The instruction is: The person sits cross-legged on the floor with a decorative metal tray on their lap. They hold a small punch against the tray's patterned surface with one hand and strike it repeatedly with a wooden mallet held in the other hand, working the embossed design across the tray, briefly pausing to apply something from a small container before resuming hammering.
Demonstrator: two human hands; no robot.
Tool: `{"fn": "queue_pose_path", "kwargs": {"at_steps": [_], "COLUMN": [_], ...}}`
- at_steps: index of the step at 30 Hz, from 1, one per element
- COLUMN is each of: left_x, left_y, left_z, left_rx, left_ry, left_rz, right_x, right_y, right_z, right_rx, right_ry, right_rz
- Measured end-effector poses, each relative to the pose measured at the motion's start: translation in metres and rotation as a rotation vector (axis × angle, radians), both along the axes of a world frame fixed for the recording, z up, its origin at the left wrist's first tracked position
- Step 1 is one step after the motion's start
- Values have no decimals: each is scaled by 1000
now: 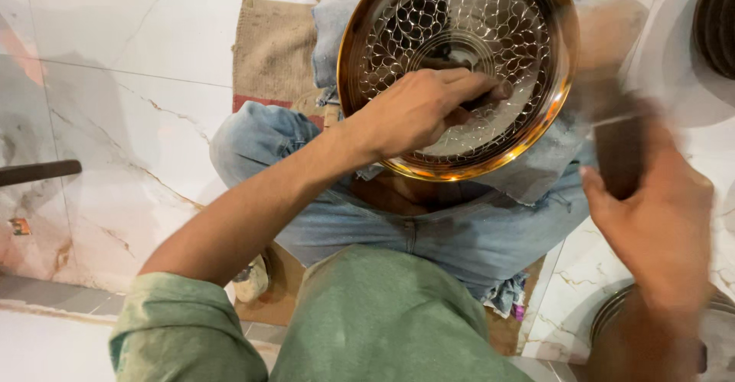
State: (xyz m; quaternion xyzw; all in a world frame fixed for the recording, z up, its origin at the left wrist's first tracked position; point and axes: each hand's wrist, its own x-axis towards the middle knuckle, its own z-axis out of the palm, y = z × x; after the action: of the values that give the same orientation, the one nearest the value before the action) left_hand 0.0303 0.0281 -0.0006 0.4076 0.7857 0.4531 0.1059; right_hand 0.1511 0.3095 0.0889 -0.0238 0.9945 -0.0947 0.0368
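A round brass plate (429,22) with a hammered scale pattern rests on my lap, over my jeans. My left hand (421,110) lies on the plate and pinches a small dark tool against its surface near the centre rings. My right hand (658,221) is raised at the right, blurred by motion, and grips a dark wooden handle (619,152) whose upper end is smeared out beside the plate's right rim.
I sit cross-legged on a burlap mat (272,53) on a marble floor (138,106). A dark ribbed round object (716,18) is at the top right, another metal dish (609,324) at the bottom right, and a dark bar (38,171) at the left.
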Motion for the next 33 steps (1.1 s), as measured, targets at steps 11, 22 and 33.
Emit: {"fn": "queue_pose_path", "kwargs": {"at_steps": [11, 22, 33], "left_x": [55, 66, 11], "left_y": [4, 25, 3], "left_z": [2, -11, 6], "left_rx": [288, 192, 127], "left_ry": [-199, -178, -71], "left_rz": [672, 884, 144], "right_x": [-55, -70, -13], "right_y": [-42, -43, -7], "right_z": [63, 76, 38], "right_rx": [185, -119, 165], "right_ry": [-90, 217, -2], "right_rz": [164, 244, 31]}}
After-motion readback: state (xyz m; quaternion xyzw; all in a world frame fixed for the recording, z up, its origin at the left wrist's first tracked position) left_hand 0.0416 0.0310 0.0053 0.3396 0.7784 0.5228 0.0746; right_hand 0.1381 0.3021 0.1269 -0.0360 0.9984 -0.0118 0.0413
